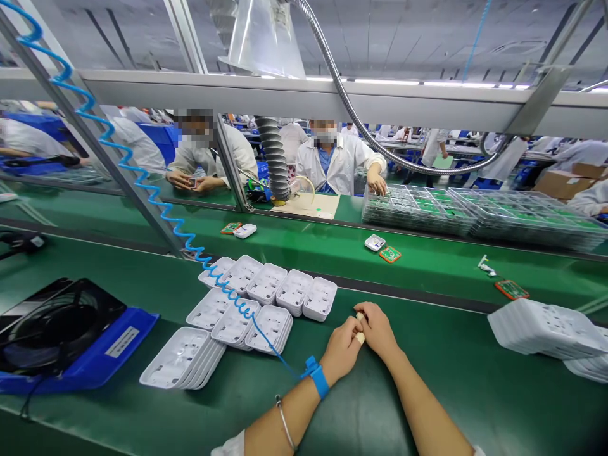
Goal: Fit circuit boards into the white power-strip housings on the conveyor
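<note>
My left hand (342, 347) and my right hand (377, 329) meet over the green bench, fingers curled and touching. Pale cream covers, like finger cots, show at the fingertips between them. Whatever the fingers may pinch is hidden. Around my left wrist sits a blue wrist strap (317, 376), joined to a coiled blue cord (166, 215). Just left of my hands stand several stacks of white plastic housings, the nearest being one stack (320, 297); a larger leaning stack (175, 358) lies farther left.
To the right are more stacked white housings (546, 326). A black fan on a blue base (109, 354) stands at left. Beyond, a green conveyor belt (308, 247) carries circuit boards (390, 254) and small white cases (246, 230). Across it, co-workers sit near clear trays (418, 212).
</note>
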`<control>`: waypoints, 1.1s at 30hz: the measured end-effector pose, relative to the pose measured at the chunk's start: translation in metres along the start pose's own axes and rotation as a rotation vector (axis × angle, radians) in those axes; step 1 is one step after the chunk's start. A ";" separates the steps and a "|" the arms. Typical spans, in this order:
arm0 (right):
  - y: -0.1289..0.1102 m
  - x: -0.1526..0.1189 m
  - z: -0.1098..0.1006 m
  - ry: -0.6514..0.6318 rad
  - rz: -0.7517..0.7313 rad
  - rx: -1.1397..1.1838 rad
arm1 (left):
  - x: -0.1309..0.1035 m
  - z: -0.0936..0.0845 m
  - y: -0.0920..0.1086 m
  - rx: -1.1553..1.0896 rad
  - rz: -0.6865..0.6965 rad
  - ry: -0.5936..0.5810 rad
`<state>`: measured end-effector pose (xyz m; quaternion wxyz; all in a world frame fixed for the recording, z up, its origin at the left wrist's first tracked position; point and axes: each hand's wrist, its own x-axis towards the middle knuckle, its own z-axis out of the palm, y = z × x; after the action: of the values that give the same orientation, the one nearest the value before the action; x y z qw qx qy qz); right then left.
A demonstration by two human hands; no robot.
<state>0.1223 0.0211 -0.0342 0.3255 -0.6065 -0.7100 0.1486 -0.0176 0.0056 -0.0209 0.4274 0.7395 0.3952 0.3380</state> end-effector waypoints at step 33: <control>0.193 0.067 -0.206 0.182 0.869 -0.569 | 0.002 0.002 0.002 0.192 0.014 -0.073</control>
<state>0.3981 0.0899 0.0209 0.1167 -0.9198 -0.3743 0.0177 -0.0145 0.0058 -0.0190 0.3663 0.7915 0.4047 0.2747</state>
